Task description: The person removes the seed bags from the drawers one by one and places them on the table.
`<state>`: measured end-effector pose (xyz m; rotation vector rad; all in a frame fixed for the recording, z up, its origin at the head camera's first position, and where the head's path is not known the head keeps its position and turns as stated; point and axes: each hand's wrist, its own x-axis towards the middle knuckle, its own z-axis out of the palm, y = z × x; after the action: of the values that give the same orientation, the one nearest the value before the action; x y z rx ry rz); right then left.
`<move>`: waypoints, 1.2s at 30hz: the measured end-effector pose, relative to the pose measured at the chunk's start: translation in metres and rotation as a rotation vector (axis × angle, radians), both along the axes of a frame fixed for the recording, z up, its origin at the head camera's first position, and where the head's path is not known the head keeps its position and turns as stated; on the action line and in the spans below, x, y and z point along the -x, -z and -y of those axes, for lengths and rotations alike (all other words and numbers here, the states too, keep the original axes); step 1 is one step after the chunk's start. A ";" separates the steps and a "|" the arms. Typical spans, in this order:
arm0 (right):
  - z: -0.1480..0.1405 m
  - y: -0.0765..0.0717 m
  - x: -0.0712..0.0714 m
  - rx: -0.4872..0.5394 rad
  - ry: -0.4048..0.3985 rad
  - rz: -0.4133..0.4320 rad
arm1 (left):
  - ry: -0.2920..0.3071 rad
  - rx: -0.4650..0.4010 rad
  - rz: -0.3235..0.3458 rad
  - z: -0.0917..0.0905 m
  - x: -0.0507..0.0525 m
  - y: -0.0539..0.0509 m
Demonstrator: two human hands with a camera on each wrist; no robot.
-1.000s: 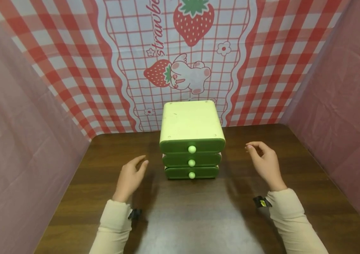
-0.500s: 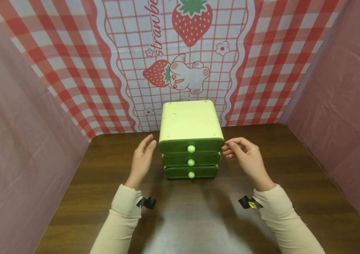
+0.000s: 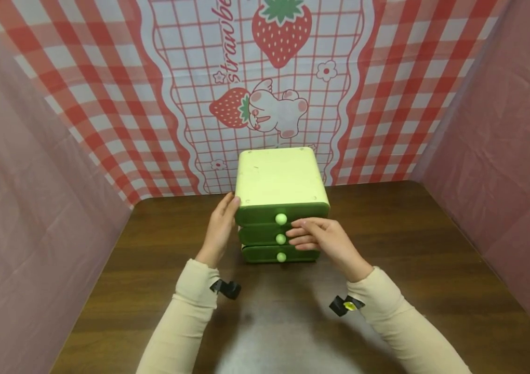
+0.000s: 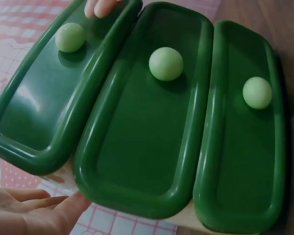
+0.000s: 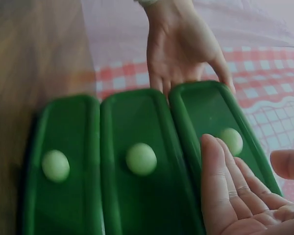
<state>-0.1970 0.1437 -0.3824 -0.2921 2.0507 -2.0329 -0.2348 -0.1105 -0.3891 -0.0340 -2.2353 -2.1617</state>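
Cabinet (image 3: 276, 179) stands against left hand (image 3: 219, 228) and just beyond right hand (image 3: 332, 243).
From afar I see the left's straight fingers along its side, seemingly to steady it; the right, fingers loosely extended, grips nothing in front, near the top knob (image 3: 281, 219).

a dark brown, wood-grained bench (image 3: 162, 228) with rounded far corners carries an upright, pale yellow, box-shaped cabinet (image 3: 281, 176) with three stacked green drawer fronts (image 3: 257, 235).
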 end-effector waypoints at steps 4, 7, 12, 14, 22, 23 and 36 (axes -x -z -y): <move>0.010 0.002 0.002 0.043 -0.039 0.102 | 0.014 -0.077 0.016 -0.004 0.001 -0.002; 0.016 0.002 0.004 0.069 -0.062 0.159 | 0.037 -0.127 0.010 -0.006 0.002 -0.004; 0.024 0.002 0.007 0.080 -0.086 0.215 | 0.038 -0.153 0.000 -0.009 0.003 -0.004; 0.027 0.002 0.009 0.086 -0.083 0.232 | 0.032 -0.144 0.001 -0.009 0.003 -0.003; 0.032 0.003 0.013 0.117 -0.063 0.257 | 0.014 -0.081 0.009 -0.010 0.000 -0.002; 0.032 0.002 0.013 0.120 -0.060 0.257 | 0.013 -0.078 0.010 -0.011 0.000 -0.002; 0.030 0.002 0.014 0.198 -0.042 0.315 | 0.025 -0.121 -0.001 -0.011 -0.002 -0.002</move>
<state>-0.2107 0.1139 -0.3849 -0.0434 1.6488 -2.1042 -0.2325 -0.0992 -0.3867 -0.0612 -2.1106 -2.3039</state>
